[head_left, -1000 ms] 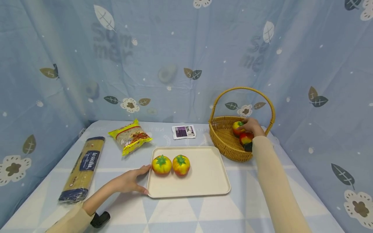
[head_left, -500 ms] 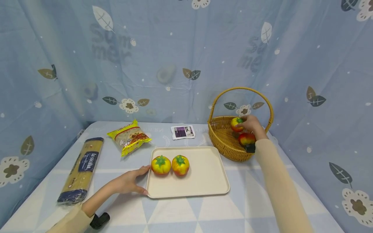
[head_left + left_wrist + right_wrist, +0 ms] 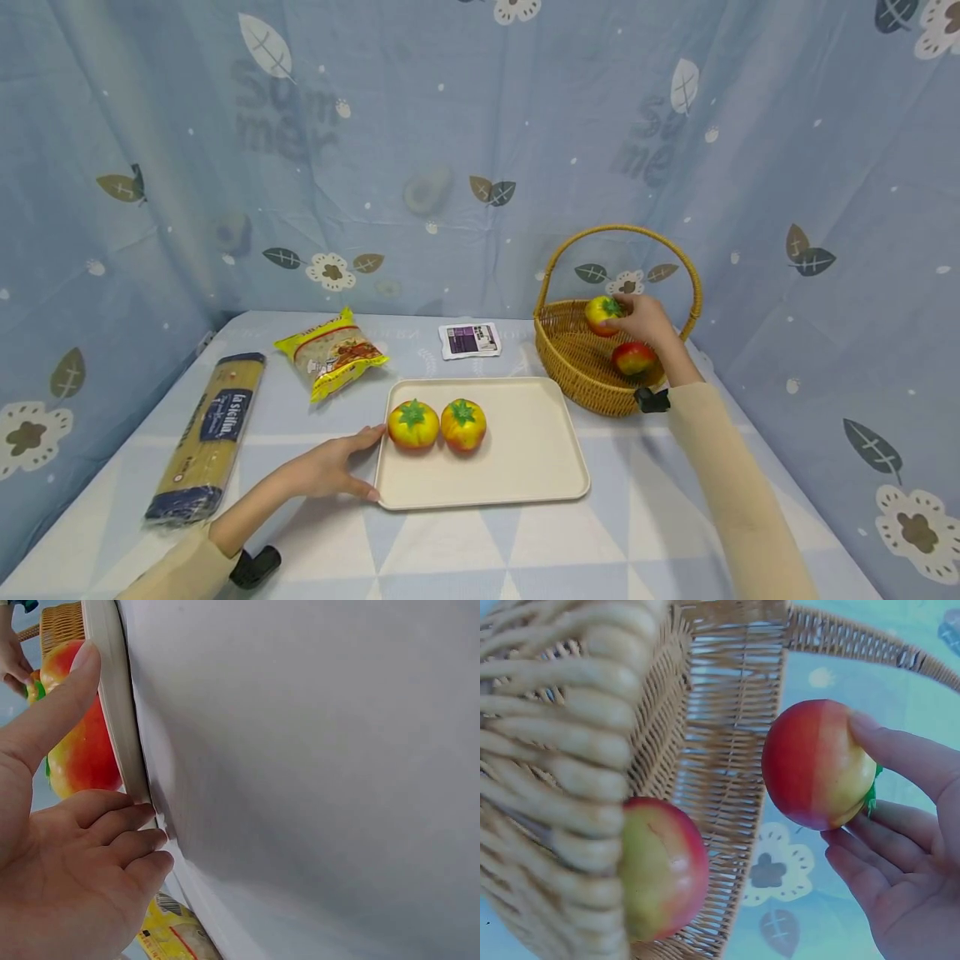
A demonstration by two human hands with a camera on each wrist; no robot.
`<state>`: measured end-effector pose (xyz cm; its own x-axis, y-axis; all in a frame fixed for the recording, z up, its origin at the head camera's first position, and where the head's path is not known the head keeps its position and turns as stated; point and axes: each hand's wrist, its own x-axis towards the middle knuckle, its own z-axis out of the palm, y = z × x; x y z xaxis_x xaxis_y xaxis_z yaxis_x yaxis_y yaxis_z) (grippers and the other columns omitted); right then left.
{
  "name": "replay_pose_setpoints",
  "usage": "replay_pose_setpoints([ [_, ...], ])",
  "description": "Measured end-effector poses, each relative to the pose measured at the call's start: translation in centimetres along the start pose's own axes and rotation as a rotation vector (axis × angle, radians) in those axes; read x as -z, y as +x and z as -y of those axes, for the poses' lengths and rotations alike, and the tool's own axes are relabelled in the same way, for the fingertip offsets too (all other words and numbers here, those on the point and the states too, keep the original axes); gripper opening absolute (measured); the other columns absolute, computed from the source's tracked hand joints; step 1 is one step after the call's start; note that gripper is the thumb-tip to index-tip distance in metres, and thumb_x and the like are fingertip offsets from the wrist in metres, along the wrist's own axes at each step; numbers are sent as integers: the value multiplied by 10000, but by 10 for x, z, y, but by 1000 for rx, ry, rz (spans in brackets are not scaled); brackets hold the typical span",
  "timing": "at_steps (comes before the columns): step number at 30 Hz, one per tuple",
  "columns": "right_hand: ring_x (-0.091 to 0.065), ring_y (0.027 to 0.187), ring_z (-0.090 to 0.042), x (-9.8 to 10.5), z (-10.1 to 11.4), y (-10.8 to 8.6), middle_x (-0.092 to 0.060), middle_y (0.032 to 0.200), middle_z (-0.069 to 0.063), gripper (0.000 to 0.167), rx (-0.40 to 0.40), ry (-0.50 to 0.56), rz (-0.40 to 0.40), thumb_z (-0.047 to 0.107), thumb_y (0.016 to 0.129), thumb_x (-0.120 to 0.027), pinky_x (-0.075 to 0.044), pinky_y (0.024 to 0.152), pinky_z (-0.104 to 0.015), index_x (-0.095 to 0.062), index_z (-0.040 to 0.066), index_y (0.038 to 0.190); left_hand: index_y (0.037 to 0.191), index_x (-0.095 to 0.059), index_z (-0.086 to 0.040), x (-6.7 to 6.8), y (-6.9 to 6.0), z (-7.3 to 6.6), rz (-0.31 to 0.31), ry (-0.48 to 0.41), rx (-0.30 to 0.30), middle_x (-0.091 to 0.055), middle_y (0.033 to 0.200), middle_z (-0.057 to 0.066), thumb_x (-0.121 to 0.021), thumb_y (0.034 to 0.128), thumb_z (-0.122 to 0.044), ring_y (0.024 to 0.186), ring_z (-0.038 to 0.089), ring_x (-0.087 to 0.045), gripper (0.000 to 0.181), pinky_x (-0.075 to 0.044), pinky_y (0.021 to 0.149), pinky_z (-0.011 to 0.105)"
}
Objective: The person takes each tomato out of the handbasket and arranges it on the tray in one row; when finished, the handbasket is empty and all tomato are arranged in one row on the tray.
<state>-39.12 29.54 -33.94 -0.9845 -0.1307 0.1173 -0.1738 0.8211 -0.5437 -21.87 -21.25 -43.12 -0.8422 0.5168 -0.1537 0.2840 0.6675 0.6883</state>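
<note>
My right hand pinches a red-and-yellow fruit with a green leafy top, thumb on one side and fingers on the other. This fruit is up near the back rim of the wicker basket. A second such fruit lies inside the basket, below the hand. My left hand touches the left edge of the cream tray, its thumb and fingers spread along the rim. Two more of these fruits, a left one and a right one, sit side by side in the tray's left part.
A long pack of spaghetti lies at the table's left. Behind the tray are a yellow food bag and a small white-and-purple packet. The basket's tall handle arches over it, and a patterned curtain hangs behind.
My right hand has lifted its fruit upward and slightly left, off the other fruit in the basket. The left hand and the tray have stayed in place.
</note>
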Motion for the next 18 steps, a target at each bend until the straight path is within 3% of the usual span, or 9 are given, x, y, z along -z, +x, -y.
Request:
replay_pose_setpoints([
  [18,-452,1251,-428,-5,18,-51,-471,1402,-257,718,101,17,-123,318,860,-743,-407,996,-591,-432,56,1451,1462,-318,64,-1,0,2,-5,17,17,-251,1505,295,-848,695,-375,1387,456,-234,1031,-213,1123,570],
])
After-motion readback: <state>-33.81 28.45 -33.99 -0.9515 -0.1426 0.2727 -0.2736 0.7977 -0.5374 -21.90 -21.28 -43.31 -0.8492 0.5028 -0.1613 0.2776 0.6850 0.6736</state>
